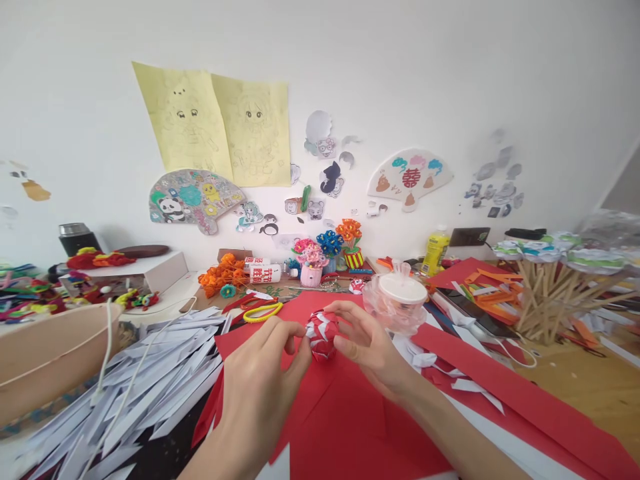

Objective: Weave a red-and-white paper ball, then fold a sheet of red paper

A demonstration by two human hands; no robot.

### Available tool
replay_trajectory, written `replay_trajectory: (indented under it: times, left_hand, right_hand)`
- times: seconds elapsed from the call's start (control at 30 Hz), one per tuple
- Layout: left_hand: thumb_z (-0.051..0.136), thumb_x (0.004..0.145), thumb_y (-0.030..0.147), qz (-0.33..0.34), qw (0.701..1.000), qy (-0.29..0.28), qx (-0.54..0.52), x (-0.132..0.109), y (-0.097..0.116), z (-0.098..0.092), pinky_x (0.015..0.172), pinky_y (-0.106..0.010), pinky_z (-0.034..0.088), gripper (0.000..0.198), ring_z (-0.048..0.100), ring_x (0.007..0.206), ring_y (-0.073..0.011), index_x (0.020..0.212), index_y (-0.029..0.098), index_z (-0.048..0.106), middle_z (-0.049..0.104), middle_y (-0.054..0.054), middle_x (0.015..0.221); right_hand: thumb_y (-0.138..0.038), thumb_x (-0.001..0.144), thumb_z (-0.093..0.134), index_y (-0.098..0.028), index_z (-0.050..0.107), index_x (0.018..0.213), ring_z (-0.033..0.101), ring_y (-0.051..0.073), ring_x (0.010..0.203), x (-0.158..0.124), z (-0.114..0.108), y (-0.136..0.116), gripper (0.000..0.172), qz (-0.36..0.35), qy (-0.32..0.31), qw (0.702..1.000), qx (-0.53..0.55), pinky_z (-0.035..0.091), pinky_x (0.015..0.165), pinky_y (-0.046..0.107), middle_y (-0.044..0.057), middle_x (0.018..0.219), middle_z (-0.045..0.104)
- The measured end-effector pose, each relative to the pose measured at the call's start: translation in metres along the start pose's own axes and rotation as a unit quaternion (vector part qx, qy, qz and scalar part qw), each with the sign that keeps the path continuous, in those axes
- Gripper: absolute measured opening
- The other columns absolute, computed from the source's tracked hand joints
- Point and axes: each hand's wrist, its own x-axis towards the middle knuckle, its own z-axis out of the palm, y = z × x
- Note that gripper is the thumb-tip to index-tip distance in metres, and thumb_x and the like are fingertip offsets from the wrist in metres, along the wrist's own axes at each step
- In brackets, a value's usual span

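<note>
A red and white woven paper ball is held up between my two hands, above sheets of red paper. My left hand pinches the ball's left edge with thumb and index finger. Curved round the right side, my right hand grips it between thumb and fingers. Just behind the left hand lie scissors with yellow and red handles. White paper strips are heaped to the left.
A lidded plastic cup in a clear bag stands behind my right hand. Small pots of paper-like flowers line the back by the wall. At right are a phone, orange strips and wooden sticks. A beige basin is at left.
</note>
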Motion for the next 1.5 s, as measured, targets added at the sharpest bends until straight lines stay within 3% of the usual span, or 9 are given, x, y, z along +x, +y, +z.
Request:
replay_trajectory:
  times: [0.1, 0.2, 0.33, 0.43, 0.57, 0.87, 1.27, 1.5]
  left_hand:
    - [0.052, 0.083, 0.018, 0.003, 1.000, 0.006, -0.022, 0.000, 0.001, 0.000, 0.051, -0.020, 0.032, 0.010, 0.047, 0.050, -0.0075, 0.077, 0.022, 0.060, 0.053, 0.006, 0.064]
    - [0.055, 0.080, 0.021, -0.056, 0.990, -0.043, -0.118, 0.006, 0.002, -0.003, 0.050, -0.020, 0.032, 0.009, 0.044, 0.049, -0.0083, 0.075, 0.022, 0.062, 0.053, 0.006, 0.061]
    - [0.058, 0.081, 0.038, -0.180, 0.940, -0.131, -0.257, 0.016, 0.000, -0.009, 0.045, -0.020, 0.027, 0.019, 0.036, 0.048, -0.0099, 0.075, 0.021, 0.067, 0.046, 0.006, 0.053]
    - [0.059, 0.080, 0.046, -0.223, 0.908, -0.165, -0.314, 0.018, -0.002, -0.010, 0.045, -0.021, 0.024, 0.028, 0.032, 0.050, -0.0099, 0.078, 0.020, 0.069, 0.043, 0.005, 0.054]
    - [0.061, 0.078, 0.048, -0.244, 0.890, -0.171, -0.346, 0.017, -0.002, -0.010, 0.046, -0.022, 0.023, 0.030, 0.030, 0.051, -0.0098, 0.078, 0.019, 0.069, 0.041, 0.005, 0.054]
    - [0.064, 0.075, 0.047, -0.264, 0.883, -0.168, -0.349, 0.018, 0.000, -0.008, 0.046, -0.022, 0.022, 0.029, 0.032, 0.050, -0.0098, 0.075, 0.019, 0.069, 0.044, 0.004, 0.053]
    - [0.068, 0.072, 0.047, -0.309, 0.837, -0.191, -0.409, 0.019, 0.003, -0.010, 0.054, -0.022, 0.034, 0.029, 0.048, 0.058, -0.0118, 0.073, 0.018, 0.068, 0.059, 0.001, 0.064]
    - [0.067, 0.073, 0.045, -0.303, 0.848, -0.185, -0.394, 0.016, 0.003, -0.008, 0.050, -0.022, 0.033, 0.027, 0.046, 0.054, -0.0111, 0.074, 0.018, 0.070, 0.058, 0.001, 0.061]
  right_hand:
    - [-0.034, 0.079, 0.074, -0.028, 0.062, 0.107, 0.056, 0.015, 0.098, 0.000, 0.000, 0.000, 0.032, -0.002, 0.000, 1.000, 0.019, 0.046, 0.083, 0.026, 0.002, 0.109, 0.060]
    - [-0.034, 0.079, 0.074, -0.029, 0.063, 0.108, 0.056, 0.014, 0.099, 0.000, -0.003, 0.002, 0.032, 0.004, 0.007, 0.999, 0.045, 0.046, 0.084, 0.024, 0.002, 0.114, 0.059]
    - [-0.033, 0.084, 0.070, -0.028, 0.062, 0.113, 0.059, 0.014, 0.096, 0.001, -0.006, 0.006, 0.031, 0.019, -0.016, 0.996, 0.090, 0.048, 0.082, 0.025, 0.004, 0.114, 0.061]
    - [-0.035, 0.086, 0.066, -0.026, 0.060, 0.116, 0.062, 0.015, 0.092, 0.001, -0.007, 0.008, 0.032, 0.020, -0.039, 0.993, 0.113, 0.050, 0.081, 0.028, 0.006, 0.111, 0.064]
    - [-0.037, 0.087, 0.064, -0.025, 0.060, 0.117, 0.063, 0.016, 0.088, 0.002, -0.007, 0.007, 0.033, 0.027, -0.047, 0.993, 0.108, 0.051, 0.078, 0.030, 0.006, 0.104, 0.066]
    - [-0.039, 0.085, 0.066, -0.026, 0.060, 0.115, 0.063, 0.016, 0.086, 0.002, -0.005, 0.008, 0.034, 0.029, -0.049, 0.993, 0.101, 0.050, 0.078, 0.031, 0.006, 0.107, 0.064]
    - [-0.039, 0.083, 0.068, -0.026, 0.062, 0.114, 0.060, 0.015, 0.090, 0.001, -0.003, 0.004, 0.034, 0.028, -0.031, 0.994, 0.102, 0.047, 0.081, 0.027, 0.005, 0.108, 0.063]
    - [-0.039, 0.081, 0.070, -0.025, 0.062, 0.112, 0.060, 0.016, 0.094, 0.000, -0.001, 0.001, 0.034, 0.035, -0.012, 0.996, 0.086, 0.047, 0.083, 0.028, 0.005, 0.112, 0.062]
